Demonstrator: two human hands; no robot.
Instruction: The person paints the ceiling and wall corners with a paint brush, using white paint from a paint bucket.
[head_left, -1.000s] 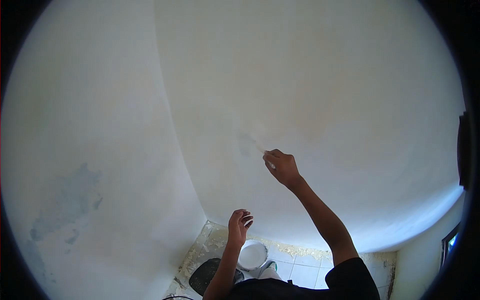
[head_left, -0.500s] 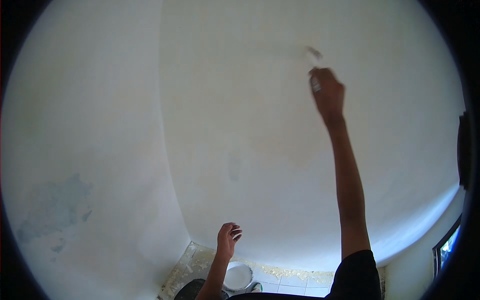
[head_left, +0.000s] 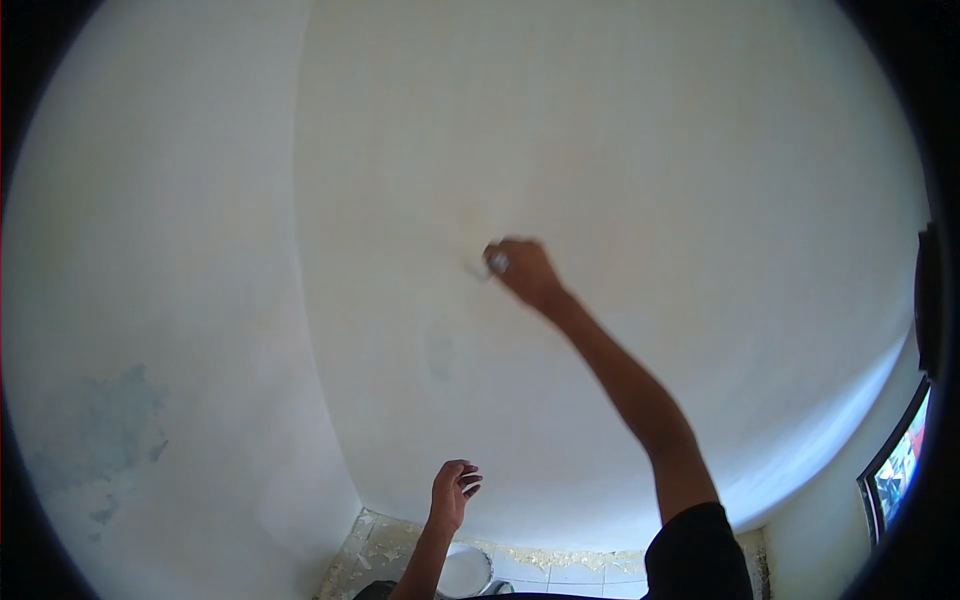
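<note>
My right hand (head_left: 525, 270) is closed around a paintbrush (head_left: 476, 270) whose head meets the pale wall (head_left: 600, 170) left of my knuckles. The brush is blurred, and most of it is hidden by my fingers; a whitish part of the handle shows at my grip. Lower down, my left hand (head_left: 455, 492) hangs in front of the wall with its fingers loosely bent and apart, holding nothing. Beneath it, a round white bucket or basin (head_left: 466, 572) stands on the floor, partly cut off by my body.
The left wall (head_left: 200, 250) meets the facing wall in a corner and bears a bluish-grey patch (head_left: 95, 430). Flakes and stains line the tiled floor's edge (head_left: 520, 556). A dark object (head_left: 377, 590) sits by my left forearm. A dark-framed window (head_left: 893, 470) is at right.
My right hand has swept down and to the left across the wall with the paintbrush. My left hand stays nearly where it was. The view has shifted slightly.
</note>
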